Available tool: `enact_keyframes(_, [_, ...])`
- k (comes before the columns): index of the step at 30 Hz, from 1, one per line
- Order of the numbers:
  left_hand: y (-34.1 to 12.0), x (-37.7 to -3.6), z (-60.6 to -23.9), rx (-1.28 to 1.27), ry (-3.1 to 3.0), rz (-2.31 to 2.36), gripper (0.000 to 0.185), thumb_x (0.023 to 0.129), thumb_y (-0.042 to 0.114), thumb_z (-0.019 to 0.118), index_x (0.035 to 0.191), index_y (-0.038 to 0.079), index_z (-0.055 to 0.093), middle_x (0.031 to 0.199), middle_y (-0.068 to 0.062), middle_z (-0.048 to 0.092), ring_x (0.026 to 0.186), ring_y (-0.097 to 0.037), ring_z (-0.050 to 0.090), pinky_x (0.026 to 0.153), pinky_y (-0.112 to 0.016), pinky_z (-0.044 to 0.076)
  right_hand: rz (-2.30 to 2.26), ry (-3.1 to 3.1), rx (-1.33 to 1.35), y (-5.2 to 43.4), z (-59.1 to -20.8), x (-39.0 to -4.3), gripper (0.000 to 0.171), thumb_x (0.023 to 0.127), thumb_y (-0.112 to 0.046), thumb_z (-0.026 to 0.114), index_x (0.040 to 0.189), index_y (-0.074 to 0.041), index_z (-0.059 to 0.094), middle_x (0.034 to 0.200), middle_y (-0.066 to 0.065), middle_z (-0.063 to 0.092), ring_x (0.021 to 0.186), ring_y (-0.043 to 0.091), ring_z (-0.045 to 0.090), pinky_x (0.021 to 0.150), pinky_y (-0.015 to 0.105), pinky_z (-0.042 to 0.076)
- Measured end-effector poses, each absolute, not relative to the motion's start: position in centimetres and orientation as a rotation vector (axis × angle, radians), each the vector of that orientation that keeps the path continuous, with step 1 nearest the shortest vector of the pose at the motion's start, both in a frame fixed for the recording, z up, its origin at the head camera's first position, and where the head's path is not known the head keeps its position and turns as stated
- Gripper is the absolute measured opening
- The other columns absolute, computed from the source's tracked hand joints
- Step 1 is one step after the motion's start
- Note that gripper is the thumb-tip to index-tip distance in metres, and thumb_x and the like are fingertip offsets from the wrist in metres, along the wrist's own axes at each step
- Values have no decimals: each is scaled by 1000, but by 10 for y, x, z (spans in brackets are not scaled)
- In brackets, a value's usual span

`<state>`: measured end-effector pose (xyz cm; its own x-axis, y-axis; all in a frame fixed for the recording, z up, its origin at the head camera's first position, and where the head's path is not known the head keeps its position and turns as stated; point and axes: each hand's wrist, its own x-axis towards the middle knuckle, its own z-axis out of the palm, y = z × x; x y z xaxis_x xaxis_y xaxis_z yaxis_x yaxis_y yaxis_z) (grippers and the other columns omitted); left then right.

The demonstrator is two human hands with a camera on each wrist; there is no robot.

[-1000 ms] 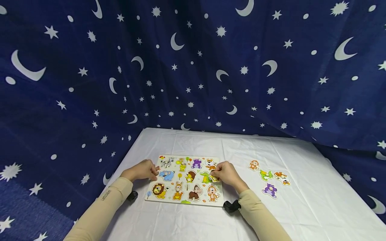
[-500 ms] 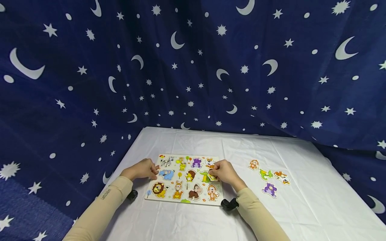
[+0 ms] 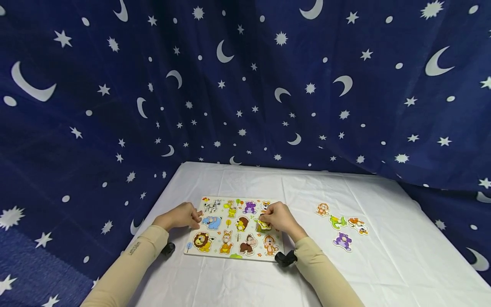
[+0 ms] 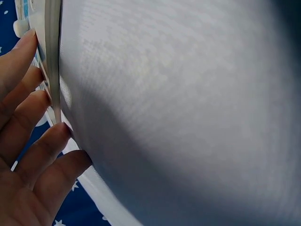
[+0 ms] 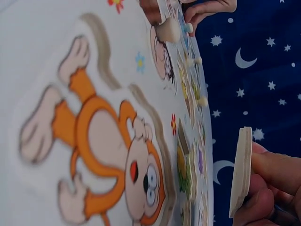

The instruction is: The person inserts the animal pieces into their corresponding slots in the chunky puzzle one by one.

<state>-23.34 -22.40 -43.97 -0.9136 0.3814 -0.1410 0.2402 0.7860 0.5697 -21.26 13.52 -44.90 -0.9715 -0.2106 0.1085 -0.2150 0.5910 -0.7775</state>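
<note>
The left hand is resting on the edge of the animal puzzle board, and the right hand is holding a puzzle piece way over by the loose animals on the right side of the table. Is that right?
Not quite. The right hand holds the puzzle piece over the puzzle board, not by the loose animals, which lie apart to the right, as the head view shows. The left hand does rest on the board's edge.

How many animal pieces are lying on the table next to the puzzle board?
4, right of the puzzle board: an orange monkey farthest back, a green piece, an orange-and-white piece beside it, and a purple piece nearest. None looks hidden.
</note>
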Motion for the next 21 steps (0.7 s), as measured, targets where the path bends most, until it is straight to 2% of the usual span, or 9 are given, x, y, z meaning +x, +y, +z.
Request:
enact_keyframes(3, [-224,-233,-440,498,2728,824,13,70,4,87,81,6,80,114,-18,74,114,-32,67,84,-31,53,1356,-2802,392,131,-449,-213,31,83,-12,79,59,-10,60,51,-5,56,40,4,38,39,19,31])
enact_keyframes(11, [-224,-233,-441,495,2716,836,13,71,4,87,81,6,80,116,-18,73,120,-33,65,84,-32,53,1348,-2832,410,122,-448,-213,30,83,-11,79,60,-8,61,51,-4,57,44,6,46,45,20,36])
enact_keyframes(16, [-224,-235,-441,475,2745,797,12,70,5,88,79,7,79,110,-15,75,112,-28,67,89,-35,53,1327,-2835,440,117,-447,-215,28,83,-11,79,61,-7,63,53,-3,59,43,6,46,46,20,37])
enact_keyframes(21, [-223,-236,-441,483,2747,800,11,70,4,88,77,6,79,100,-9,75,98,-20,68,79,-27,50,1339,-2844,454,110,-448,-216,30,84,-12,79,59,-8,62,52,-3,59,43,6,47,47,20,37])
